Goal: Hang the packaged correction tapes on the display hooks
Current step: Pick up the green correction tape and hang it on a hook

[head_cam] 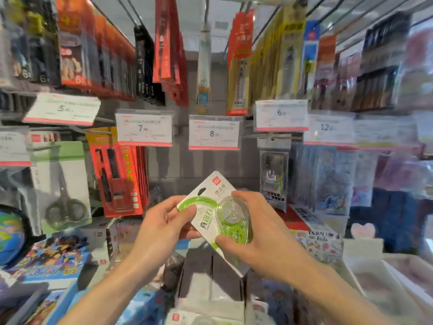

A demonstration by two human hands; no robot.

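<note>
Grey display wall with hooks and price tags

A scissors pack and red pen packs hang at lower left; price tags reading 7.90 and 8.00 sit above a bare stretch of panel.

- Both hands are holding one packaged correction tape at the centre of the frame, tilted with its hang hole toward the upper left.
- The left hand is gripping the card's left edge, thumb lying on the green arc.
- The right hand is wrapping around the clear blister, its fingers curling over the top and the thumb pressing the lower edge.
- Price tags marked 7.90 and 8 are hanging just above the package, at mid-frame.
- A packaged pair of scissors is hanging at the left of the frame, beside red packs.
- More packaged goods are hanging blurred across the upper frame.
</note>
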